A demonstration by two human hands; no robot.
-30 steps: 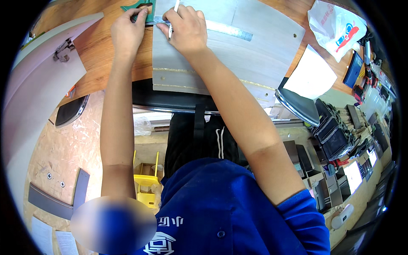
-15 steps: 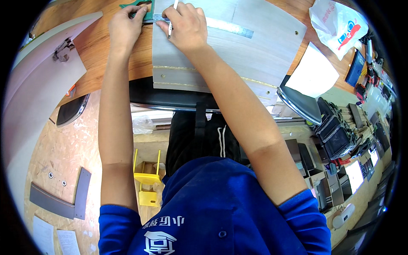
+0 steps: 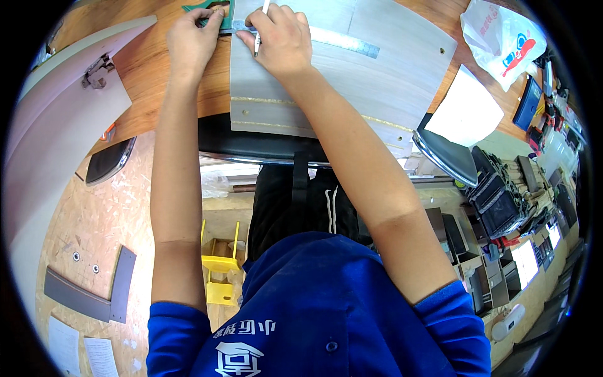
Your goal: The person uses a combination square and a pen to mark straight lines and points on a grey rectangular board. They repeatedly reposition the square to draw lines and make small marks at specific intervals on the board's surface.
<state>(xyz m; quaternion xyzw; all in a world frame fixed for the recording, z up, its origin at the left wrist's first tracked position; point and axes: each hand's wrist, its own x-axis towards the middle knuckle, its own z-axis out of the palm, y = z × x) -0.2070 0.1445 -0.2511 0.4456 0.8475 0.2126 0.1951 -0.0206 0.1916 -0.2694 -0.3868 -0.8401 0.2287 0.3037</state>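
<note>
Head view: left hand [image 3: 193, 41] pinches a green square [image 3: 227, 19], set by the grey panel's [image 3: 372, 85] left edge; right hand [image 3: 284, 39], fingers curled, grips a white pen [image 3: 257, 44] beside the laid silver blade [image 3: 345, 42]; any line drawn there is hard to make out.

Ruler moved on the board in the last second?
No, not visibly: the ruler keeps its place against the board and its upper-right hole; the whole view just shifted slightly.

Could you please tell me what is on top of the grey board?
A metal ruler lies on the board, and the right hand, holding a pen, is over part of the ruler. What the hand and forearm cover cannot be seen.
</note>
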